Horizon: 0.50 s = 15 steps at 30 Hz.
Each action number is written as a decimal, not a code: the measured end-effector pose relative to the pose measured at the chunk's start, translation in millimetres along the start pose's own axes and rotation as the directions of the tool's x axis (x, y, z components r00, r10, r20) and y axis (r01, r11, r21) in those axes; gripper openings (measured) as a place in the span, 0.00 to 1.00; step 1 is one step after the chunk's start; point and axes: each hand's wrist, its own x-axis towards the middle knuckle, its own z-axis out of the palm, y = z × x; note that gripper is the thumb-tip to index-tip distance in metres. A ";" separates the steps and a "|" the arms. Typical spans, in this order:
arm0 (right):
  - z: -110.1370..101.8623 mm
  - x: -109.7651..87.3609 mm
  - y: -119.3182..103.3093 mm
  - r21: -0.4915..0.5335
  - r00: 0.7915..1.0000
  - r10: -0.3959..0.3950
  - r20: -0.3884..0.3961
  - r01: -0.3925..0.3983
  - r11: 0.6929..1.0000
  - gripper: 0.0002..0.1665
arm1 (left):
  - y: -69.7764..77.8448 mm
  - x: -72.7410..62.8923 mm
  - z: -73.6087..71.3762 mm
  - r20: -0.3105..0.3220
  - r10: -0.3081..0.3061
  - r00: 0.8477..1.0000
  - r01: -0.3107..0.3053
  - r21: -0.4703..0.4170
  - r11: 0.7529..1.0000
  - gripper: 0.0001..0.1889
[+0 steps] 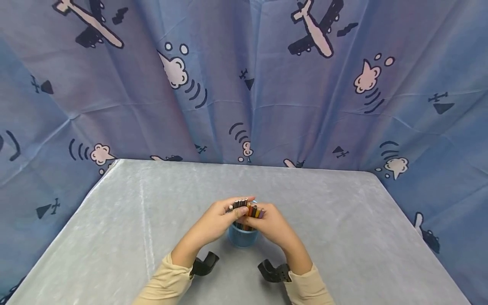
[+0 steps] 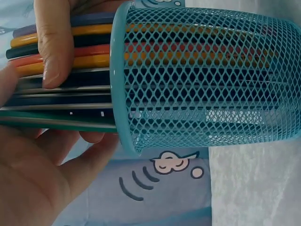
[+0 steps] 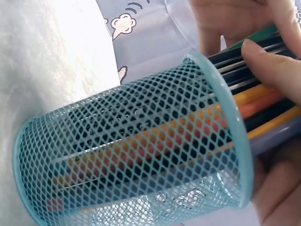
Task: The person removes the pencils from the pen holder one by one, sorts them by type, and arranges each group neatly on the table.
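A light-blue mesh pencil cup [image 1: 243, 238] stands upright on the table, and a bunch of pencils rises from its mouth. My left hand [image 1: 216, 221] holds the left part of the bunch, dark striped pencils [image 2: 89, 100] with a green one [image 2: 61, 121] at the outer side. On the other side my right hand [image 1: 271, 225] grips the coloured pencils [image 3: 263, 102], which are orange, red, black, yellow and purple. Its thumb lies across the front of the bunch in the left wrist view. The pencils' lower ends show through the mesh inside the cup.
A grey-white cloth covers the table [image 1: 328, 212]. Behind it hangs a blue curtain [image 1: 213, 84] printed with aeroplanes and clouds. Black wrist bands [image 1: 274, 272] sit on both forearms.
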 end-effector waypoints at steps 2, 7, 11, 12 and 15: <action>0.2 -1.0 0.3 0.007 1.000 0.011 -0.008 -0.011 1.000 0.11 | -1.0 0.0 1.3 -0.003 -0.007 1.000 0.007 0.015 1.000 0.22; -1.3 -2.1 -0.7 -0.017 0.998 0.010 -0.056 -0.011 1.000 0.11 | -1.9 2.2 5.6 -0.029 0.003 1.000 -0.002 0.016 1.000 0.22; -2.6 -0.3 -3.0 -0.022 0.996 0.012 -0.089 -0.014 1.000 0.11 | -1.6 4.6 8.7 -0.080 -0.007 0.997 0.006 -0.017 1.000 0.23; -2.4 0.2 -3.1 -0.014 0.996 0.020 -0.089 -0.021 1.000 0.12 | -1.5 4.6 9.2 -0.087 -0.018 0.996 0.014 -0.039 0.999 0.24; -0.3 0.2 -2.4 0.009 0.996 0.047 -0.075 -0.046 0.999 0.12 | -1.7 3.7 11.3 -0.090 -0.061 0.994 0.052 -0.101 0.994 0.25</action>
